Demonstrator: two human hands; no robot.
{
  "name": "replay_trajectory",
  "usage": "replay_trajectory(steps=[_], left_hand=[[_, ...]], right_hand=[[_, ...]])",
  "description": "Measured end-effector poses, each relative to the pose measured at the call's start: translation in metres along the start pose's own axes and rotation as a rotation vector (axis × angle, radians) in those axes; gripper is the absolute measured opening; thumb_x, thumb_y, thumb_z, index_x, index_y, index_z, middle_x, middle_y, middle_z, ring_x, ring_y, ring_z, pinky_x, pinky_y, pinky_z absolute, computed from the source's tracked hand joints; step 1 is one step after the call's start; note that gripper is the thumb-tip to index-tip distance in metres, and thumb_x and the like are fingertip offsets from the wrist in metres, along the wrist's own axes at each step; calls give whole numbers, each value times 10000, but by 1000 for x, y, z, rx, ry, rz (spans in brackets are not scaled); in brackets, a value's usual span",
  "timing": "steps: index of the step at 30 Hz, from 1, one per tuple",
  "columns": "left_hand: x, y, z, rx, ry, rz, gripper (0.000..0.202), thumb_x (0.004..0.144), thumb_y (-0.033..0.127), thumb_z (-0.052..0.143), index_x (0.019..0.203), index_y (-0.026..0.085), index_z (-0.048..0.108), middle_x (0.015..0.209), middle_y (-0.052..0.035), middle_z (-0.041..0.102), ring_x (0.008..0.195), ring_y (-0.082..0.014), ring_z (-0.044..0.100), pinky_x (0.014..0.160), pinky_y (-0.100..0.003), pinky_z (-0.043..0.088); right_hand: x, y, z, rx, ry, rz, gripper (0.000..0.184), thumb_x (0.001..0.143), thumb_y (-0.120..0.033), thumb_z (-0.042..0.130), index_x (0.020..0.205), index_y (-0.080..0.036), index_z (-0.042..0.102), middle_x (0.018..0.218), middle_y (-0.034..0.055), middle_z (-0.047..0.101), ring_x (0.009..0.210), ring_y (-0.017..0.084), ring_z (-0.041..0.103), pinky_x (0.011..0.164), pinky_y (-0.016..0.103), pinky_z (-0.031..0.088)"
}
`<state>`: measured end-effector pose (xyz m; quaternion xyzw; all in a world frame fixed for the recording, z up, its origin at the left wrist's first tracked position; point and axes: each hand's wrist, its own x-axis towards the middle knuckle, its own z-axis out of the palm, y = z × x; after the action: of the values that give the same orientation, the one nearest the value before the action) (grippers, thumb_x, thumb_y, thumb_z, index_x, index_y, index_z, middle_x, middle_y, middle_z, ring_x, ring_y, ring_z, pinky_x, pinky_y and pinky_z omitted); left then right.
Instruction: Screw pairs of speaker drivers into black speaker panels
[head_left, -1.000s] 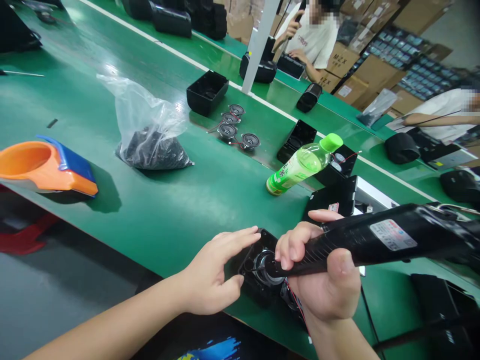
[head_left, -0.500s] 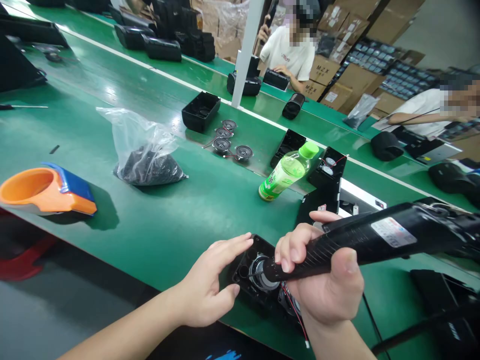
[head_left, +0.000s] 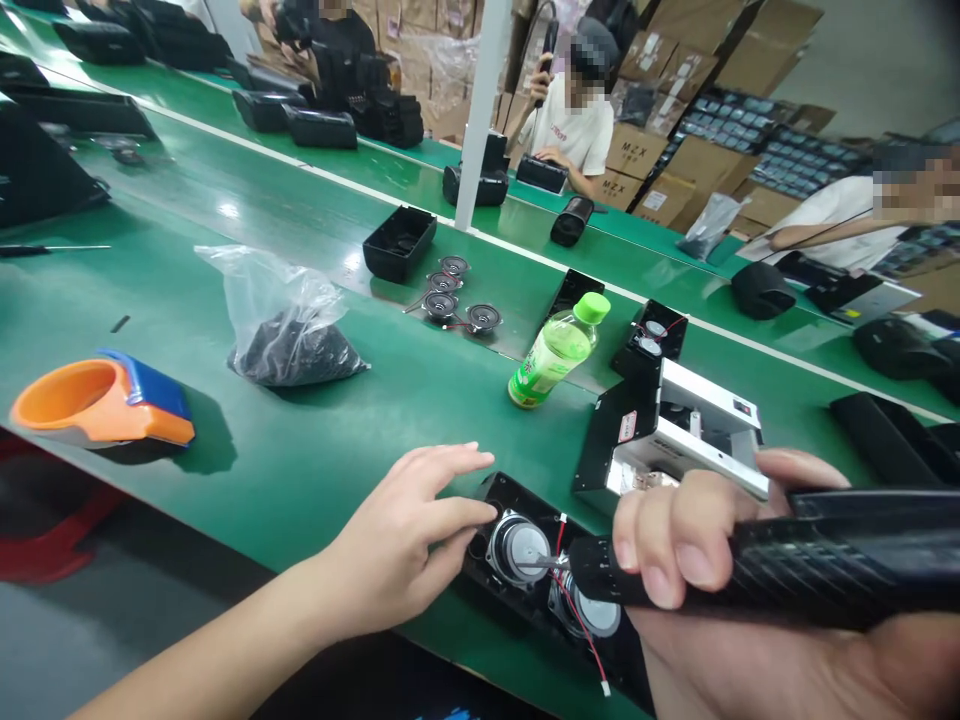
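Observation:
My right hand (head_left: 697, 560) is wrapped round a black electric screwdriver (head_left: 840, 560), held almost level. Its bit passes over a speaker driver (head_left: 525, 548) with a silver back, set in a black speaker panel (head_left: 499, 492). A second driver (head_left: 600, 615) sits beside the first, partly behind the screwdriver, and a red-black wire with white plugs lies across the panel. My left hand (head_left: 420, 530) is at the panel's left end. Its fingers are stretched and apart, the index fingertip by the panel's corner; whether it touches is hard to tell.
A green-capped bottle (head_left: 555, 350) stands beyond the panel, left of a white-and-black device (head_left: 697, 420). Further left are a bag of dark small parts (head_left: 300, 340), an orange-and-blue tape dispenser (head_left: 105, 400) and loose speaker drivers (head_left: 457, 290). Co-workers sit across the green bench (head_left: 360, 420).
My right hand has drawn the screwdriver back to the right, uncovering the first driver. My left index finger has come down towards the panel's corner. The view has shifted slightly.

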<state>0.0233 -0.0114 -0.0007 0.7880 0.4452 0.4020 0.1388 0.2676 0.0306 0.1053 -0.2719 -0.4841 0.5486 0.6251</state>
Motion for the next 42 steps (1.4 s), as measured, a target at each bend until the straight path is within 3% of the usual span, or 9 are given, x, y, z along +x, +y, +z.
replay_trajectory(steps=[4,7,9,12,17,37,42], left_hand=[[-7,-10,1,-127,-51,-66,529,1017,134,643,1509,327,626,1702,-121,596,1566,-340,601,1267,-588,545],[-23,-15,13,-257,-135,-123,767,985,199,681,1703,337,451,1826,-141,445,1655,-380,496,1320,-630,488],[-31,-18,21,-311,-160,-165,808,1009,257,698,1746,352,381,1816,-142,462,1648,-383,505,1324,-625,482],[-36,-21,27,-362,-154,-170,819,1025,313,711,1761,359,354,1762,-137,535,1610,-378,546,1324,-600,480],[-34,-24,27,-402,-156,-168,858,971,260,735,1749,357,386,1768,-132,529,1614,-376,539,1327,-593,470],[-35,-22,27,-403,-126,-139,891,941,209,719,1747,381,377,1760,-110,543,1609,-361,548,1323,-591,474],[-36,-21,27,-391,-134,-142,861,961,241,725,1744,366,390,1747,-132,552,1591,-380,564,1308,-599,487]], right_hand=[[-7,8,8,-88,-172,9,435,1022,-751,731,1248,-379,754,691,-15,694,510,213,637,534,376,563],[-11,28,13,-80,-221,-12,561,982,-797,747,1324,-354,705,745,-26,694,549,187,622,560,348,556],[-13,43,14,-65,-277,20,615,976,-822,739,1341,-330,684,769,-29,682,589,169,612,604,334,547],[-14,59,13,-54,-310,69,606,1011,-810,701,1365,-322,650,780,-42,660,608,154,602,633,326,530],[-13,68,12,-82,-289,65,561,1011,-772,721,1346,-325,664,759,-56,665,596,138,592,614,298,495],[-9,66,10,-66,-201,91,566,1004,-800,707,1306,-321,704,731,-54,664,538,128,609,573,277,566],[-3,56,8,-61,-204,84,614,988,-872,661,1309,-352,723,713,-51,674,523,143,615,572,307,587]])
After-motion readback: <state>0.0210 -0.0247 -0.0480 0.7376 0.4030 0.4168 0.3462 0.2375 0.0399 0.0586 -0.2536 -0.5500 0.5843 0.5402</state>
